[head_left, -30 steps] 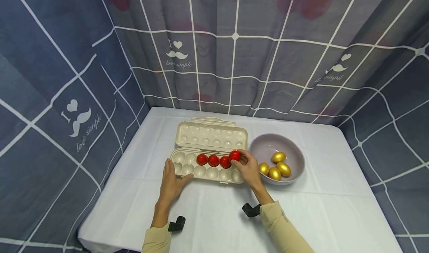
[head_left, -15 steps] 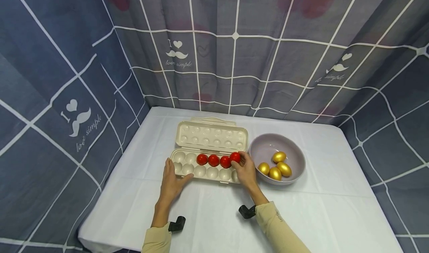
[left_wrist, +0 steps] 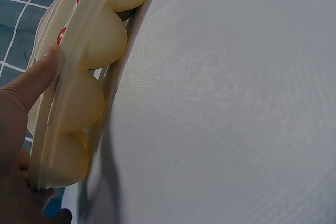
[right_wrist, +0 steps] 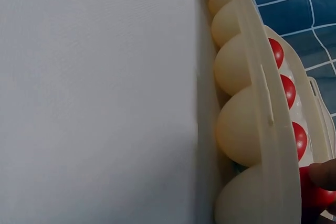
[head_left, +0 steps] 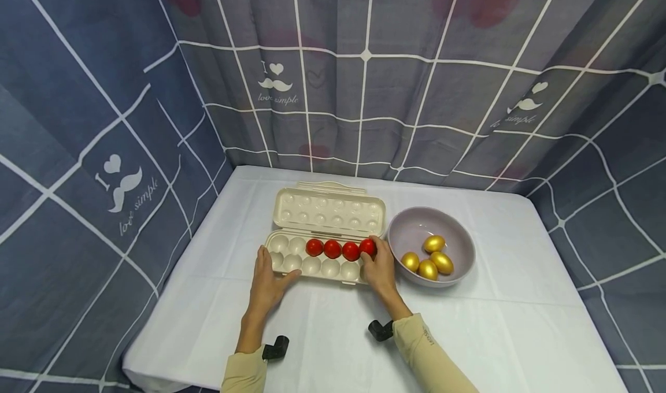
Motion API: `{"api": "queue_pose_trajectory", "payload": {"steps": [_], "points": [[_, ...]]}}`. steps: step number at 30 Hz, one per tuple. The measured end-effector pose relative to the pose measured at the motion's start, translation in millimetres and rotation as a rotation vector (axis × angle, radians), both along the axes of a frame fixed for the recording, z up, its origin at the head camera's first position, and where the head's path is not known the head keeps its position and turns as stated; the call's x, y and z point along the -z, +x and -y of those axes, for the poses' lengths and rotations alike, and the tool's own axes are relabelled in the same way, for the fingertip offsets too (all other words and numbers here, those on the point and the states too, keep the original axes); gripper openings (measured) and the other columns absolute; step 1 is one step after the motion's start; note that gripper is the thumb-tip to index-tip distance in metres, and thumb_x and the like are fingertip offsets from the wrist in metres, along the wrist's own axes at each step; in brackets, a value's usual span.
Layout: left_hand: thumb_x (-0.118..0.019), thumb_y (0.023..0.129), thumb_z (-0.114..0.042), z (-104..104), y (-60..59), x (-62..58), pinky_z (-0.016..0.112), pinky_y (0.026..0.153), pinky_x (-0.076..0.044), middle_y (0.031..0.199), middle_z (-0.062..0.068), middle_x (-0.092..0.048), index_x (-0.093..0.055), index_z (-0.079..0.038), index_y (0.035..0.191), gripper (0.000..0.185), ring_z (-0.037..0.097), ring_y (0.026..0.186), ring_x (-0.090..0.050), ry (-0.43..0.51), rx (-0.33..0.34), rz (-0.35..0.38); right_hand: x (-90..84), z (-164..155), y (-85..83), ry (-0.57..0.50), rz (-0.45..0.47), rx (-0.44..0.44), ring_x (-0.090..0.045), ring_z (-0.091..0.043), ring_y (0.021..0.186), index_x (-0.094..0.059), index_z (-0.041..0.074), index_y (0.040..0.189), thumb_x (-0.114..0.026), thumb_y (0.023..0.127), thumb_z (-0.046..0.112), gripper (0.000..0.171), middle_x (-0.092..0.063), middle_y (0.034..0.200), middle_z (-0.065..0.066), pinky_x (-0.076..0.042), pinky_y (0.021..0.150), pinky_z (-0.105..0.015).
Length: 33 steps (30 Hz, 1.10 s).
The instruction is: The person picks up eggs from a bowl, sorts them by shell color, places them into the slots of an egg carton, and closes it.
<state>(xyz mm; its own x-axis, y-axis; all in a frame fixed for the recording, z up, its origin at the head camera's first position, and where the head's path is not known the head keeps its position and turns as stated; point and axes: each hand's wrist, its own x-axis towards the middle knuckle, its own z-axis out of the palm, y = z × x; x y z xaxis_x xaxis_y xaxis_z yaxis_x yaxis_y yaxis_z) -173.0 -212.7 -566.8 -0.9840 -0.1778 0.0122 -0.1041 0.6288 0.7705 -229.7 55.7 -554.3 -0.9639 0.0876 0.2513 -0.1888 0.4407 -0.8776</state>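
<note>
Curtain: the grey-blue checked curtain (head_left: 364,92) hangs behind and to both sides of my table.
Table: the white-covered table (head_left: 499,323) carries everything in front of me.
Egg carton: the cream egg carton (head_left: 322,266) lies open near the middle, its lid (head_left: 329,208) folded back flat on the far side.
Bowl: the grey bowl (head_left: 416,225) stands just beside the carton's right end, with four gold eggs (head_left: 429,260) in its near right part.
My left hand: my left hand (head_left: 266,286) grips the carton's left near corner, thumb (left_wrist: 37,74) laid on the rim and fingers along the left end.
My right hand: my right hand (head_left: 381,269) is at the carton's right end, fingers curled onto the rightmost red egg (head_left: 367,247); a fingertip (right_wrist: 321,174) touches it in the right wrist view.
Red eggs: four red eggs (head_left: 332,248) sit side by side in the far row, filling its four right cups; the rightmost one is seated in the last cup under my fingers.
Empty cups: the two left cups of the far row and the near row (head_left: 312,266) hold nothing.
</note>
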Motion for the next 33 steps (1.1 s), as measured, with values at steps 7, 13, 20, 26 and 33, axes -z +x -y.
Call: {"api": "queue_pose_trajectory", "payload": {"steps": [7, 13, 20, 26, 33], "points": [[-0.079, 0.083, -0.042, -0.8, 0.5, 0.1, 0.052, 0.118, -0.009, 0.161, 0.028, 0.004, 0.000, 0.010, 0.153, 0.118, 0.041, 0.148, 0.003, 0.004, -0.002, -0.003, -1.4, 2.1, 1.5, -0.028, 0.026, 0.036, -0.059, -0.037, 0.109, -0.057, -0.008, 0.127, -0.067, 0.084, -0.006, 0.044, -0.060, 0.119, -0.024, -0.047, 0.096, -0.048], [-0.080, 0.082, -0.043, -0.5, 0.5, 0.3, 0.052, 0.118, -0.009, 0.161, 0.027, 0.004, 0.000, 0.009, 0.153, 0.119, 0.040, 0.148, 0.003, 0.017, -0.001, -0.012, -5.2, 3.0, 0.7, -0.171, 0.096, 0.040, -0.063, -0.036, 0.104, -0.058, -0.011, 0.126, -0.068, 0.083, -0.008, 0.044, -0.064, 0.115, -0.026, -0.051, 0.091, -0.046], [-0.080, 0.082, -0.042, -0.2, 0.8, 0.9, 0.051, 0.118, -0.009, 0.161, 0.027, 0.004, 0.000, 0.010, 0.153, 0.118, 0.040, 0.148, 0.003, 0.016, 0.001, -0.021, -6.3, 1.6, -0.1, -0.206, 0.107, 0.030, -0.065, -0.038, 0.104, -0.060, -0.012, 0.123, -0.068, 0.080, -0.008, 0.043, -0.065, 0.114, -0.028, -0.053, 0.090, -0.046], [-0.080, 0.082, -0.041, 0.3, 0.4, 1.6, 0.050, 0.118, -0.009, 0.161, 0.026, 0.003, -0.001, 0.009, 0.153, 0.118, 0.038, 0.148, 0.003, 0.016, -0.002, -0.026, -7.9, 1.9, -0.2, -0.256, 0.099, 0.027, -0.062, -0.039, 0.110, -0.060, -0.014, 0.122, -0.066, 0.080, -0.010, 0.043, -0.063, 0.118, -0.030, -0.048, 0.097, -0.047], [-0.079, 0.082, -0.044, -0.1, 1.0, 0.1, 0.049, 0.119, -0.009, 0.161, 0.026, 0.004, -0.001, 0.010, 0.153, 0.118, 0.037, 0.149, 0.004, 0.014, 0.002, -0.019, -5.8, 3.1, 0.1, -0.359, 0.100, 0.053, -0.057, -0.039, 0.119, -0.058, -0.015, 0.124, -0.062, 0.082, -0.012, 0.043, -0.059, 0.125, -0.031, -0.047, 0.099, -0.045]]}}
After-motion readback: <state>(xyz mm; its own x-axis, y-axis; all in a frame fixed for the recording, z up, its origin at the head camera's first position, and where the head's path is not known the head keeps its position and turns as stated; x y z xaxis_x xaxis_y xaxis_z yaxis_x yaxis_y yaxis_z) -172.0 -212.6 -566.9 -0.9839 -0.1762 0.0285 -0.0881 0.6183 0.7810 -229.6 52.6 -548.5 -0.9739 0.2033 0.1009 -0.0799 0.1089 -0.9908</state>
